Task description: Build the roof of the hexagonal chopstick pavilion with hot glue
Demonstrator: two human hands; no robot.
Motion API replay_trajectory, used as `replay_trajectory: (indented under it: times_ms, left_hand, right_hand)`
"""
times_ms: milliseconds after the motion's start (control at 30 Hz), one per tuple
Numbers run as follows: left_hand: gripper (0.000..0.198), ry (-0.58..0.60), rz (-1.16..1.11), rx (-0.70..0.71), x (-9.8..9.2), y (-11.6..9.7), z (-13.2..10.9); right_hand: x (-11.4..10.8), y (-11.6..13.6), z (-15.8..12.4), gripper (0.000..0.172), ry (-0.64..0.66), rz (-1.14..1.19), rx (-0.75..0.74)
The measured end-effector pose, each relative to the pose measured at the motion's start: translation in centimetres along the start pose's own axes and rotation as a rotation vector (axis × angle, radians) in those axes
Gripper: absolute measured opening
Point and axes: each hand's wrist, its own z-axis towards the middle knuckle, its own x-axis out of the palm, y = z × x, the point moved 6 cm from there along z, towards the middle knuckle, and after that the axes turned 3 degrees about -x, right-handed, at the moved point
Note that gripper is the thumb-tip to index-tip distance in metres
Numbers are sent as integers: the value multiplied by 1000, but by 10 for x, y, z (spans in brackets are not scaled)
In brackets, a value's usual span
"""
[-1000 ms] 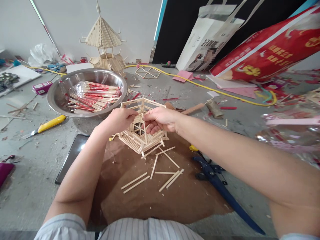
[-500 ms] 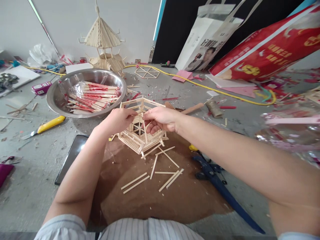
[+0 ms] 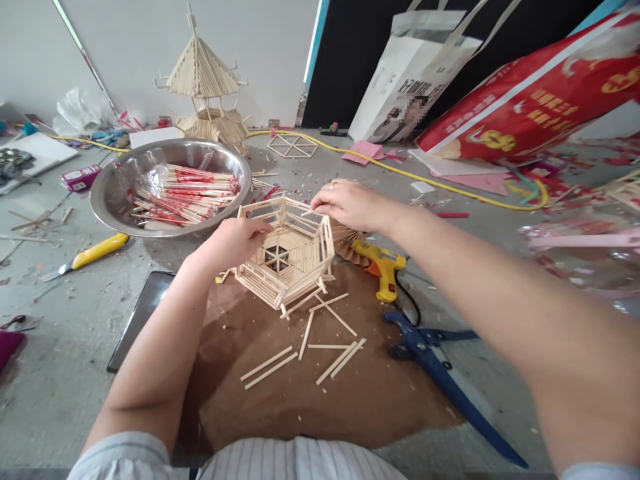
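Observation:
A hexagonal wooden-stick model with a raised railing and an open spoked centre rests on the brown sheet. My left hand is closed over the model's left rim, its thumb and fingertips pinched at the railing. At the far right rim, my right hand pinches a short wooden stick against or just above the railing; the exact contact is hard to see. Several loose cut sticks lie on the sheet in front of the model.
A yellow glue gun and a blue-handled cutter lie at the right. To the left are a steel bowl of packaged sticks, a yellow knife and a phone. A stick pagoda and bags stand behind.
My right hand has moved from over the model's centre to its far right rim, carrying the stick and uncovering the model's inside and the glue gun. My left hand has stayed put.

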Motion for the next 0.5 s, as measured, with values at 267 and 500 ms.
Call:
replay_trajectory:
  times_ms: [267, 500]
  left_hand:
    - [34, 1, -11, -3, 0, 0, 0]
    - [34, -7, 8, -20, -1, 0, 0]
  right_hand:
    - [22, 6, 12, 16, -42, 160, -39]
    - [28, 15, 15, 14, -36, 202, -35]
